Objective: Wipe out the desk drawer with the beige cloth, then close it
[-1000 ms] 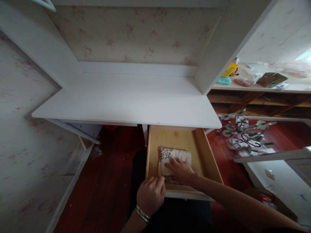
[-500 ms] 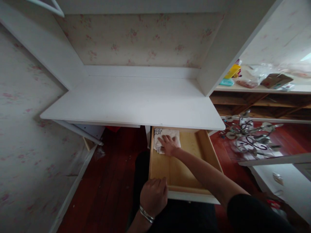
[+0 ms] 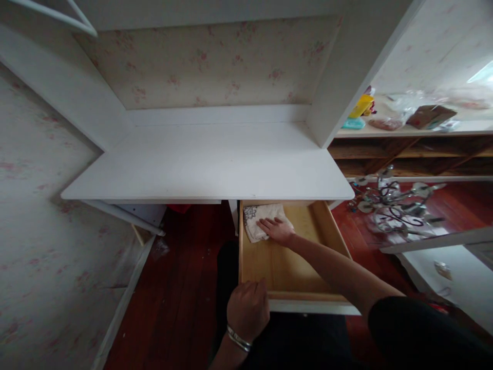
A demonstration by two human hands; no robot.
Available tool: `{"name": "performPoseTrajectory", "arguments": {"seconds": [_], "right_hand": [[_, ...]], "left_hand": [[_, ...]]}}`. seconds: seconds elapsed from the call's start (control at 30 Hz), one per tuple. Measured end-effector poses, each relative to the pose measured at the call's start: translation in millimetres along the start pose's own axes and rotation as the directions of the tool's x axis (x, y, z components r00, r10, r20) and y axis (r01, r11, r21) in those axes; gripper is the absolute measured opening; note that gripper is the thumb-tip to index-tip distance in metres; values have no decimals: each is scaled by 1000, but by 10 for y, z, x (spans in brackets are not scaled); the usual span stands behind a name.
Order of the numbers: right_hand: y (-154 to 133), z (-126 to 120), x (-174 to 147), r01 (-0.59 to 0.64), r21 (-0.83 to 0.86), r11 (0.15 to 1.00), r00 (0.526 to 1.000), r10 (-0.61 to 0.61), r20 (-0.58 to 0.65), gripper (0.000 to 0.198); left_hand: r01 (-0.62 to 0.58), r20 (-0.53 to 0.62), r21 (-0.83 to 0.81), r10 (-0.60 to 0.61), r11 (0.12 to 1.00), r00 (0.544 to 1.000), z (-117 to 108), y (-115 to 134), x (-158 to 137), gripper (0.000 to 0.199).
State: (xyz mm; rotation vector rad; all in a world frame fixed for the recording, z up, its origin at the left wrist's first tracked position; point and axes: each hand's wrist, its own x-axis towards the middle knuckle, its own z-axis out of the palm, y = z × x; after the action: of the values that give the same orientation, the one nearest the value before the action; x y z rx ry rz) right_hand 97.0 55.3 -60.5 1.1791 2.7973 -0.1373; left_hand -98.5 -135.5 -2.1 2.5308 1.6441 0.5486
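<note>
A wooden drawer (image 3: 281,267) with a white front is pulled out from beneath the white desk. In its back left part lies a folded white cloth (image 3: 256,218) with a dark printed pattern at one corner. My right hand (image 3: 279,229) rests flat on the right side of this cloth, fingers stretched toward the left, pressing it against the drawer bottom. At the front left corner of the drawer, my left hand (image 3: 248,309), with a silver bracelet on the wrist, is closed over the edge; its fingertips are hidden.
The white desktop (image 3: 215,162) sits just beyond the drawer, below an upright hutch. To the right, a chandelier (image 3: 396,203) lies on the red wooden floor. Behind it, a low shelf (image 3: 389,154) carries bags and a small box (image 3: 429,117). Floral wallpaper covers the left wall.
My right hand has slid a little to the right, and the cloth's right side has moved with it. The left hand keeps its place at the drawer corner. The view has shifted slightly.
</note>
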Motion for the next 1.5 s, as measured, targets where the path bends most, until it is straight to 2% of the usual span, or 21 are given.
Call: {"name": "performPoseTrajectory", "arguments": {"seconds": [0.07,0.13,0.2,0.27,0.33,0.4,0.57,0.67,0.8,1.0,1.13,1.23,1.37,1.5], "right_hand": [[33,-84,-1,65,-15,998,998,-65,5,50],[47,-226,11,188,-36,982,982,-188,0,39],[24,-401,36,359,-78,930,932,-362,-28,34],[-37,-551,76,513,-127,849,850,-523,-65,34],[-109,-623,137,602,-160,783,783,-617,-72,33],[-145,-601,223,609,-177,773,781,-623,-37,34],[56,-336,434,494,-202,846,865,-501,16,32],[261,-213,409,428,-180,886,901,-433,9,28],[473,-166,100,295,-118,948,955,-298,-6,27],[826,-176,-552,98,-102,990,994,-92,57,36],[1007,-135,-857,-52,-65,997,995,57,83,43],[991,-155,-1014,-145,-46,988,984,149,100,44],[778,-272,-1188,-230,-33,973,956,232,179,46],[447,-331,-1410,-331,8,943,898,313,309,64]], "left_hand": [[2,-5,-1,-2,1000,1000,-5,3,10,26],[-7,-11,2,7,1000,1000,-18,10,22,25],[-15,-17,4,15,1000,1000,-32,18,34,24],[-19,-24,3,19,1000,1000,-39,25,40,24],[-15,-26,-1,15,1000,1000,-39,29,42,24],[-9,-27,-3,9,1000,1000,-34,31,41,25],[0,-20,-23,-1,1000,1000,-39,32,45,24],[1,-12,-31,-2,1000,1000,-55,32,58,24],[5,-6,-9,-5,1000,1000,-67,40,70,22],[9,-30,-6,-10,1000,1000,-56,45,60,20],[-6,-20,-30,5,1000,1000,-57,28,61,19],[-3,-25,-46,1,999,1000,-55,21,51,17],[1,-25,-74,-3,997,1000,-67,31,2,18],[16,-14,-96,-18,995,1000,-105,47,-51,19]]}}
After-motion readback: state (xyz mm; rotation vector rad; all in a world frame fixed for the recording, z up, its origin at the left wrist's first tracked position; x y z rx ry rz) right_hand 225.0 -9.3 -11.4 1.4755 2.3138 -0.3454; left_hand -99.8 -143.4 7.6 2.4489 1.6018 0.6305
